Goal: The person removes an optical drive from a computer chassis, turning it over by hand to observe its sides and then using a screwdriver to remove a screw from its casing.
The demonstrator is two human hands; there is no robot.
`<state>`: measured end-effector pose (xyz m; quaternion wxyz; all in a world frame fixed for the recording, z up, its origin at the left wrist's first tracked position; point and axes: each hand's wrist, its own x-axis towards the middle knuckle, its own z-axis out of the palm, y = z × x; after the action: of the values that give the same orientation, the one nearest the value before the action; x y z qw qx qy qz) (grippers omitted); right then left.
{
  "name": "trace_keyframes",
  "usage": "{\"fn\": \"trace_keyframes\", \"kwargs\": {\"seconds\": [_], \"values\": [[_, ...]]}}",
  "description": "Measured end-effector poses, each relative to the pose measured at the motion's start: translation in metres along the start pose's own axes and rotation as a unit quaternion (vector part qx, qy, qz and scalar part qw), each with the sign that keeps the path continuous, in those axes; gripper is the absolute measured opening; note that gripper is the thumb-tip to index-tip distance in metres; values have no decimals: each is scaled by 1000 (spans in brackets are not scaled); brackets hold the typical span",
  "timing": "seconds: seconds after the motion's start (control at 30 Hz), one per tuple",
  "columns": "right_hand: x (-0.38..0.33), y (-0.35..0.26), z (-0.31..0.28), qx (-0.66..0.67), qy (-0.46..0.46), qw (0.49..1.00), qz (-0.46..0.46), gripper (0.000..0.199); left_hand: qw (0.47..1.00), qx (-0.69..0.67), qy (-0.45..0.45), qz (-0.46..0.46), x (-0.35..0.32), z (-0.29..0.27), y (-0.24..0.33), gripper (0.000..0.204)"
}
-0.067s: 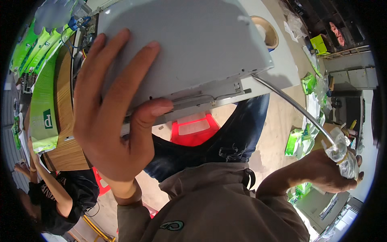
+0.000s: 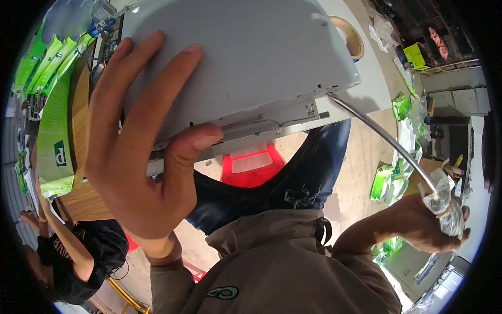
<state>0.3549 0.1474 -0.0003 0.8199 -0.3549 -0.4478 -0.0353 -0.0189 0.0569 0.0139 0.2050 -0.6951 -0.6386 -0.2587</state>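
A grey sheet-metal case [image 2: 251, 52] sits tilted on the white tabletop, a thin dark wire running along its near edge. Across its top face my left hand [image 2: 141, 131] lies with fingers spread, the thumb resting along the near edge; I see nothing held between the fingers. At lower right, my right hand [image 2: 418, 222] is closed round the handle of a long screwdriver [image 2: 384, 137]. That handle is wrapped in clear plastic. The bare steel shaft reaches up and left, its tip at the case's near right corner. Whether the tip touches a screw, I cannot tell.
A roll of tape [image 2: 348, 37] stands right of the case on the white table [image 2: 374, 83]. Below is a red stool [image 2: 251, 166]. Green packages [image 2: 57, 152] hang over a wooden table at left, where another person [image 2: 83, 256] sits. More packaging [image 2: 384, 180] lies right.
The case has shifted slightly, its right corner a little right and up. My left hand has moved slightly left and up. The screwdriver's tip stays at the case's corner.
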Motion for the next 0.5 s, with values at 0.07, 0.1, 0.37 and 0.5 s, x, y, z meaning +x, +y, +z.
{"fn": "trace_keyframes", "kwargs": {"seconds": [0.07, 0.1, 0.37, 0.5], "values": [[-7, 4, -5, 2, -4, 1000, -13, 41, 999, -10, -36, 20, 10, -11, -1, 49], [-12, 4, -7, 2, -3, 1000, -20, 41, 998, -14, -62, -12, 18, -19, -2, 49], [-38, -15, -38, -1, -12, 998, -56, 37, 990, -100, -89, 53, 105, 16, -22, 41], [-45, -18, -53, -6, -21, 998, -63, 36, 955, -190, -226, -22, 127, 38, -33, 46]]}}
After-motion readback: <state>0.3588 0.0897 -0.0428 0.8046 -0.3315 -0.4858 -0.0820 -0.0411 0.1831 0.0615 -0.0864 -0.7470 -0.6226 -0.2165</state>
